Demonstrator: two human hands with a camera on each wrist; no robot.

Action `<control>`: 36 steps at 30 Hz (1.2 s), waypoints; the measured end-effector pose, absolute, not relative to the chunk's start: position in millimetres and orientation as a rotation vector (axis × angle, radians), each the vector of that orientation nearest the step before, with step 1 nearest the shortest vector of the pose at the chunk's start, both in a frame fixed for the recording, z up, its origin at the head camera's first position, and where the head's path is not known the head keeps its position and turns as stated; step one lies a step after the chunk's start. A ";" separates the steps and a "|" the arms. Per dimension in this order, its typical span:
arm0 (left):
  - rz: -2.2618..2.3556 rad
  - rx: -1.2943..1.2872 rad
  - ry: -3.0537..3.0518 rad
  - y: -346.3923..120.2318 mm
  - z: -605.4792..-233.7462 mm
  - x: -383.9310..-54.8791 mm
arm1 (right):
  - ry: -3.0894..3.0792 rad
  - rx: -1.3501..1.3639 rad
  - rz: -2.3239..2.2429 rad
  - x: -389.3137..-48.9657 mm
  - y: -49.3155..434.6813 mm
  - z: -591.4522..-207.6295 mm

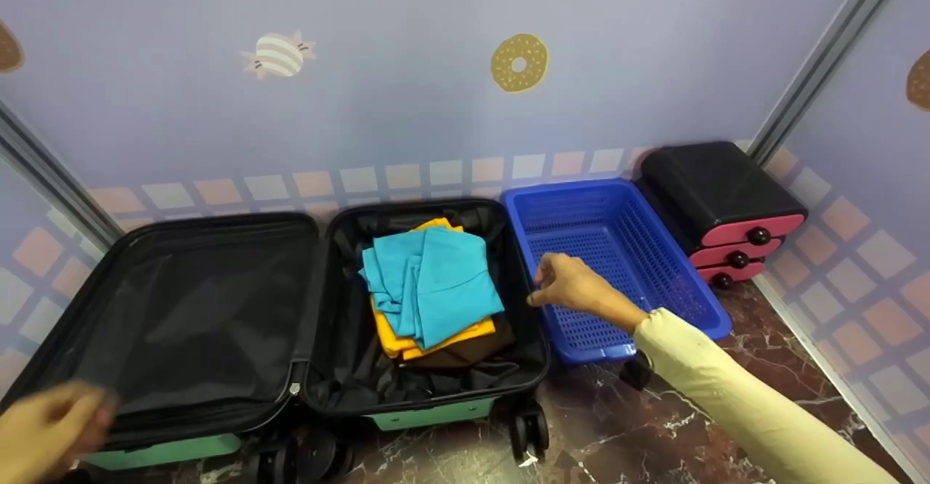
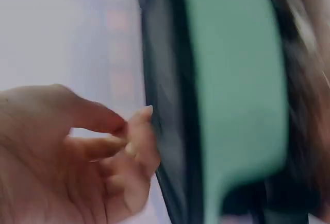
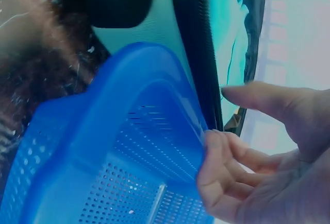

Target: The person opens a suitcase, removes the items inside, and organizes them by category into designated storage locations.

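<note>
An opened suitcase (image 1: 519,382) lies on the floor, its black-lined lid half (image 1: 218,324) folded out to the left. Folded blue clothes (image 1: 454,273) rest on folded yellow clothes (image 1: 392,340) in the right half, with a dark brown cloth (image 1: 465,353) beneath. My right hand (image 1: 574,284) hovers between the suitcase's right rim and a blue plastic basket (image 1: 705,309); its fingers curl loosely, the thumb apart, holding nothing. At the lower left, my left hand (image 1: 51,426) is blurred beside the lid's front corner. In the left wrist view its fingers are loosely bent, with nothing visible between them.
A black drawer box (image 1: 719,186) with pink fronts and round black knobs stands right of the basket. Suitcase wheels (image 1: 529,429) jut toward the front. Patterned walls (image 1: 407,106) close off the back and sides above a dark marbled floor (image 1: 596,433).
</note>
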State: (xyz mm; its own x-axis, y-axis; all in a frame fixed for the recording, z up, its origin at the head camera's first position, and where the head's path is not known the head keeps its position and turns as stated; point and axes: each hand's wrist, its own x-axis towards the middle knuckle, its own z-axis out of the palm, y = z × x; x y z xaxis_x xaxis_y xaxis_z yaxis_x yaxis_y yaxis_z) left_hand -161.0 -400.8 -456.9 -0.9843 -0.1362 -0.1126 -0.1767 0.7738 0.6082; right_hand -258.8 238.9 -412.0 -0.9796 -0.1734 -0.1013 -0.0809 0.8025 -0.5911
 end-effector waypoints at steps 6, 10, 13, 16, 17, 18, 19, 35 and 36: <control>1.352 0.100 2.933 -308.7 -395.3 -190.1 | 2.658 -0.218 -1.319 -272.7 235.4 -404.0; 1.602 0.193 2.784 -255.4 -382.8 -213.0 | 2.483 -0.186 -1.504 -280.2 231.8 -399.9; 1.695 0.195 2.651 -222.4 -381.4 -229.4 | 2.409 -0.127 -1.561 -284.6 227.1 -398.1; 1.721 0.212 2.554 -196.1 -380.8 -241.9 | 2.353 -0.075 -1.603 -289.0 222.7 -396.6; 1.719 0.222 2.529 -189.0 -380.6 -245.2 | 2.332 -0.063 -1.615 -290.6 221.5 -396.1; 1.717 0.229 2.499 -182.4 -380.6 -248.0 | 2.310 -0.054 -1.624 -292.4 220.4 -395.9; 1.715 0.234 2.472 -176.7 -381.0 -250.7 | 2.289 -0.043 -1.626 -294.3 219.5 -395.7; 1.622 -0.034 2.214 -115.3 -429.5 -264.0 | 2.186 0.060 -1.512 -308.2 193.2 -415.0; 1.627 -0.053 2.223 -113.4 -431.8 -263.8 | 2.193 0.066 -1.499 -307.5 190.8 -416.7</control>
